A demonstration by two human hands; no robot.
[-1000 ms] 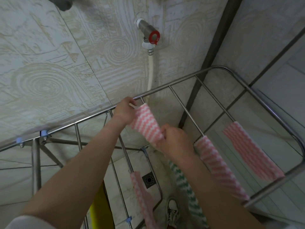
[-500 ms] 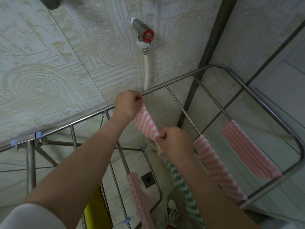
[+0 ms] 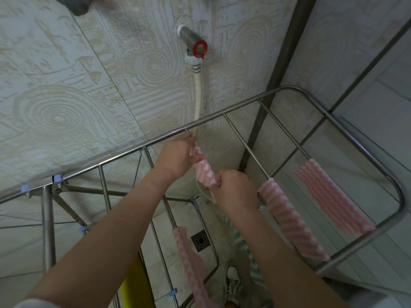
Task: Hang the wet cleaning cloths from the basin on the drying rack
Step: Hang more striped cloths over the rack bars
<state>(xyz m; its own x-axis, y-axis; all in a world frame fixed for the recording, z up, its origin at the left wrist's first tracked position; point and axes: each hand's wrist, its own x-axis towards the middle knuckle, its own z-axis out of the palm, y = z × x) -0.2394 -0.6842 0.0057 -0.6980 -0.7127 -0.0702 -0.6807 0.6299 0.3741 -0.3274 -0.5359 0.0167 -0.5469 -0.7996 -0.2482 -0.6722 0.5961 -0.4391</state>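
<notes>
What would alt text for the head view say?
A left hand and right hand hold a pink-and-white striped cloth beside the far rail of a steel drying rack. Two similar cloths hang over bars on the right.

A pink-and-white striped cloth [image 3: 205,173] stretches, bunched narrow, between left grip [image 3: 178,157] and right grip [image 3: 233,188], just under the steel drying rack's [image 3: 222,114] far rail. Two matching cloths [image 3: 289,218] [image 3: 331,196] drape rods at its right end. Another pink cloth [image 3: 189,258] and a green-striped cloth [image 3: 241,241] hang lower.

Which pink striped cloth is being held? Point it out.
The pink cloth stretched between the left hand and right hand, pinched at both ends; the other pink cloths hang untouched on the drying rack.
</notes>
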